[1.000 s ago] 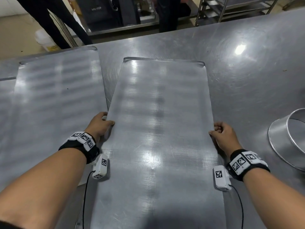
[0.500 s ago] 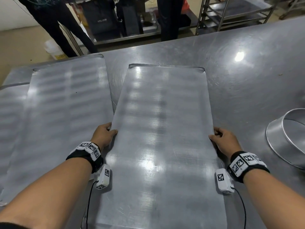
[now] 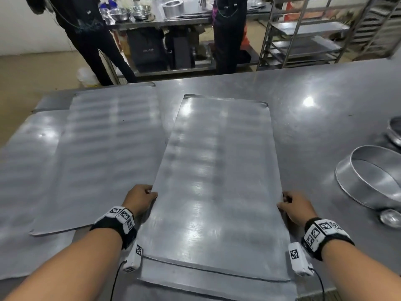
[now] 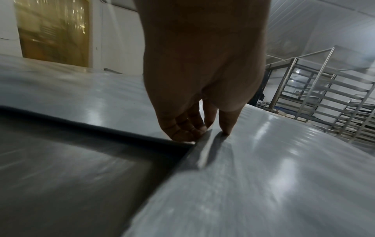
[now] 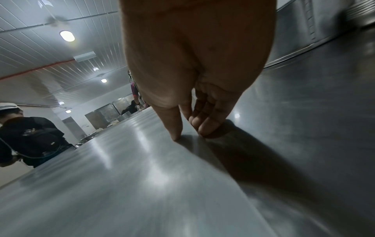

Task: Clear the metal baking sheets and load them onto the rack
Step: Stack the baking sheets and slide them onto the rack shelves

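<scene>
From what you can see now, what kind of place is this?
Probably a commercial bakery or kitchen: a large steel table with metal baking sheets, tall tray racks behind, and mixing bowls on a far counter.

no legible text, wrist markers coded only

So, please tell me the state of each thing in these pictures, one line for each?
Centre baking sheet: gripped at both long edges.
Left hand: grips its left edge.
Right hand: grips its right edge.
Left baking sheet: flat on table, untouched.
Round metal ring: on table, untouched.
</scene>
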`<action>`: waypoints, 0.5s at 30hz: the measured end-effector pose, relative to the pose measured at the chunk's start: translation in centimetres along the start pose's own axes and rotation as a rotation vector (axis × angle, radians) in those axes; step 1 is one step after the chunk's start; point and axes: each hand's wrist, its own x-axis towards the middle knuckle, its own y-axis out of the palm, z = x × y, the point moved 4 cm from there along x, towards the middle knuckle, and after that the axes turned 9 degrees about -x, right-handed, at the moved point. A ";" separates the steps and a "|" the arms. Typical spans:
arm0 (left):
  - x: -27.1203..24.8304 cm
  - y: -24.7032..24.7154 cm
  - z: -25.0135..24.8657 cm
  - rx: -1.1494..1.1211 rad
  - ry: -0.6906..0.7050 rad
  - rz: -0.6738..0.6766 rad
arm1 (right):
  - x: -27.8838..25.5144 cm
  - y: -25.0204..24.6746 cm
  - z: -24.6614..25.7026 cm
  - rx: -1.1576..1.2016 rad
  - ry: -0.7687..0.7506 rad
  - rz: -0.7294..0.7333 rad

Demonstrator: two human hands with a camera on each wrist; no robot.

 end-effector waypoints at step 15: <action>-7.9 -1.0 5.7 -0.066 0.112 0.099 | -14.5 2.3 -0.9 0.038 0.103 -0.008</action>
